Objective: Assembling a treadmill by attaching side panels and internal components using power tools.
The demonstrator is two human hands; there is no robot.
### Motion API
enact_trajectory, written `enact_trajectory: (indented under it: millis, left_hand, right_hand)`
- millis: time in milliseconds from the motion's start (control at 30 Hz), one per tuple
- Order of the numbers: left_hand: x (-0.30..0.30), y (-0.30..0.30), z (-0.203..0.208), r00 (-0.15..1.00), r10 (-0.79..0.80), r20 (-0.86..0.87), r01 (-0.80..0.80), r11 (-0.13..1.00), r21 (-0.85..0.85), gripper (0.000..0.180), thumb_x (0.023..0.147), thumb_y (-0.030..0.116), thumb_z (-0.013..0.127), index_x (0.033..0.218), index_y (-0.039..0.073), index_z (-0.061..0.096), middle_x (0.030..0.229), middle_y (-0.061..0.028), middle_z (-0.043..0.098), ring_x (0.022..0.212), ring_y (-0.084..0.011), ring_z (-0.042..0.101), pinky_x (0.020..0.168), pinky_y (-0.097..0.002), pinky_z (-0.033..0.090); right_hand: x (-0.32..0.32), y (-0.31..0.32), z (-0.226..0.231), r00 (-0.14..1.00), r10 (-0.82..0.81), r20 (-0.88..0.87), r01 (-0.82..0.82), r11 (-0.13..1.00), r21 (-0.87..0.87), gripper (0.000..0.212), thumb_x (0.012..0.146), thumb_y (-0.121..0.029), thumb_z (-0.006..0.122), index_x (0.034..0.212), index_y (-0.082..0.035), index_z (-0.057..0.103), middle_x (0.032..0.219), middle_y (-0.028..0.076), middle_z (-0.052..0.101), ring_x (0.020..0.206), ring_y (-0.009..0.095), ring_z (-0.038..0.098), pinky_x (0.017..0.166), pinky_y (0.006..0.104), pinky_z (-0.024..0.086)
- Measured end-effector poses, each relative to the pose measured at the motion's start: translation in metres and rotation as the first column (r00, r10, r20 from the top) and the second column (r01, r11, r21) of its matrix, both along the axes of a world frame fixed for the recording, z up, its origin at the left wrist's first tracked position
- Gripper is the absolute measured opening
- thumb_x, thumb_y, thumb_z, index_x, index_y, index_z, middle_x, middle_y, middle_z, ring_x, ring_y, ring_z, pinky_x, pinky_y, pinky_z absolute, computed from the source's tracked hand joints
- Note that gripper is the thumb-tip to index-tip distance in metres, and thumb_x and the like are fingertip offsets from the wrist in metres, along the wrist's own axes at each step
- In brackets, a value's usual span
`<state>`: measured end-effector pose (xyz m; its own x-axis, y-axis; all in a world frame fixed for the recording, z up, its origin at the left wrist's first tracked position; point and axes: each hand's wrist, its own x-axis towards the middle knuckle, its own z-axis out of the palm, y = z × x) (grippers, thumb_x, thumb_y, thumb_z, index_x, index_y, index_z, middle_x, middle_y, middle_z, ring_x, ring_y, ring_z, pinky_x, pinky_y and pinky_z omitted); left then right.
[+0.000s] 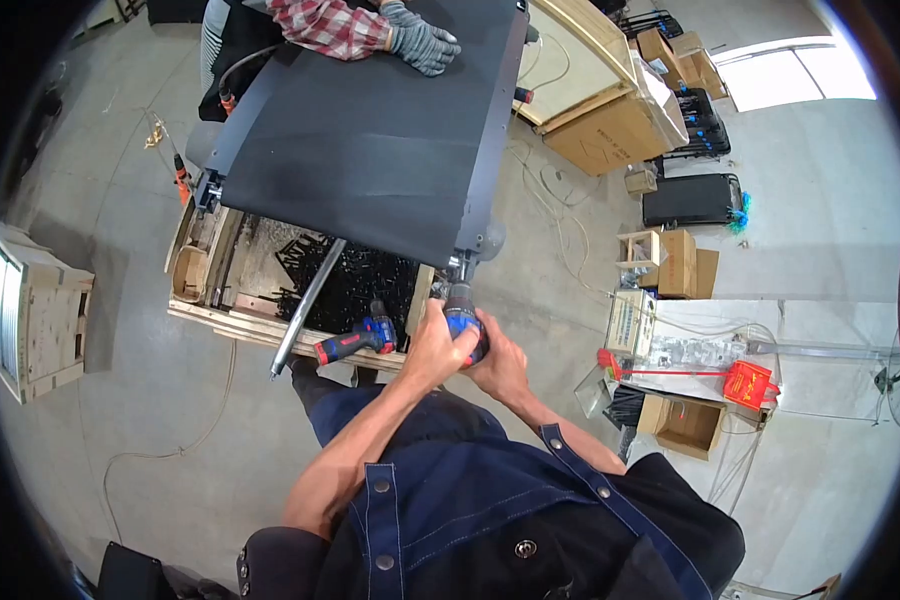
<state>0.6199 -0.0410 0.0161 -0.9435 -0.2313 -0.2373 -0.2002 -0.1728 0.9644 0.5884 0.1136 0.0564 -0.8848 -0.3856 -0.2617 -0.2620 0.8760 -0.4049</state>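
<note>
Both of my hands are closed around a blue and black cordless drill [461, 318], held near my body. My left hand [433, 347] wraps its left side, and my right hand [502, 362] grips it from the right. The drill's front end meets the metal fitting [463, 263] at the near right corner of a long frame with a wide black belt [370, 150], like a treadmill deck. Whether a fastener sits at the tip is too small to tell. A co-worker's grey-gloved hand [423, 40] lies flat on the belt's far end.
Under the deck, a wooden workbench [260, 328] holds many black bolts [370, 285]. A second drill [355, 340] and a shiny metal rod [310, 305] lie at its near edge. Cartons [600, 135] and cables are on the right; a wooden crate [55, 310] stands left.
</note>
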Motion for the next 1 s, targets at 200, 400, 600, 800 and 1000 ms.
enact_trajectory:
  millis: [200, 400, 600, 800, 1000]
  left_hand:
    - [-0.001, 0.009, 0.012, 0.993, 0.081, 0.087, -0.088, 0.993, 0.074, 0.06, 0.085, 0.032, 0.068, 0.119, -0.013, 0.047, 0.099, -0.0333, 0.067, 0.092, -0.0444, 0.069, 0.083, -0.0488, 0.053]
    - [0.032, 0.031, 0.003, 1.0, 0.006, 0.026, -0.007, 0.999, 0.04, 0.064, 0.087, 0.024, 0.074, 0.131, -0.009, 0.04, 0.114, -0.0264, 0.059, 0.099, -0.0284, 0.063, 0.088, -0.0428, 0.051]
    - [0.1, -0.002, 0.047, 0.805, -0.593, 0.026, 0.564, 0.778, 0.276, 0.059, 0.094, 0.037, 0.073, 0.128, -0.006, 0.052, 0.108, -0.0173, 0.069, 0.093, -0.0196, 0.068, 0.084, -0.0386, 0.056]
    - [0.143, 0.002, -0.038, 0.856, -0.309, 0.415, 0.281, 0.951, 0.129, 0.04, 0.097, 0.031, 0.068, 0.12, -0.001, 0.062, 0.104, -0.0111, 0.07, 0.086, -0.0161, 0.07, 0.067, -0.029, 0.055]
    - [0.236, -0.037, -0.095, 0.709, 0.214, 0.672, -0.255, 0.966, -0.038, 0.044, 0.096, 0.032, 0.067, 0.125, 0.0, 0.06, 0.107, -0.0122, 0.07, 0.086, -0.0185, 0.071, 0.068, -0.0309, 0.058]
  right_hand:
    - [-0.015, -0.017, 0.05, 0.993, 0.089, 0.082, -0.099, 0.988, 0.122, 0.095, 0.065, -0.03, 0.092, 0.145, -0.013, 0.045, 0.115, 0.018, 0.071, 0.106, 0.039, 0.069, 0.088, 0.0479, 0.055]
    - [0.005, 0.02, 0.013, 0.993, 0.095, 0.076, -0.102, 0.99, 0.096, 0.083, 0.073, -0.017, 0.082, 0.148, -0.016, 0.044, 0.135, 0.016, 0.059, 0.111, 0.043, 0.064, 0.085, 0.0493, 0.056]
    - [0.073, 0.11, 0.036, 0.958, 0.256, 0.133, -0.178, 0.888, -0.425, 0.081, 0.078, -0.02, 0.079, 0.15, -0.01, 0.043, 0.138, 0.017, 0.057, 0.116, 0.04, 0.065, 0.093, 0.0454, 0.055]
    - [0.085, 0.153, -0.021, 0.753, 0.06, 0.655, 0.269, 0.881, -0.389, 0.084, 0.08, -0.028, 0.084, 0.15, -0.006, 0.044, 0.135, 0.017, 0.063, 0.123, 0.027, 0.063, 0.103, 0.0355, 0.049]
    - [0.039, 0.117, -0.108, 0.896, -0.13, 0.425, 0.225, 0.957, -0.182, 0.095, 0.075, -0.027, 0.086, 0.154, -0.015, 0.036, 0.123, 0.025, 0.066, 0.11, 0.042, 0.067, 0.092, 0.0476, 0.053]
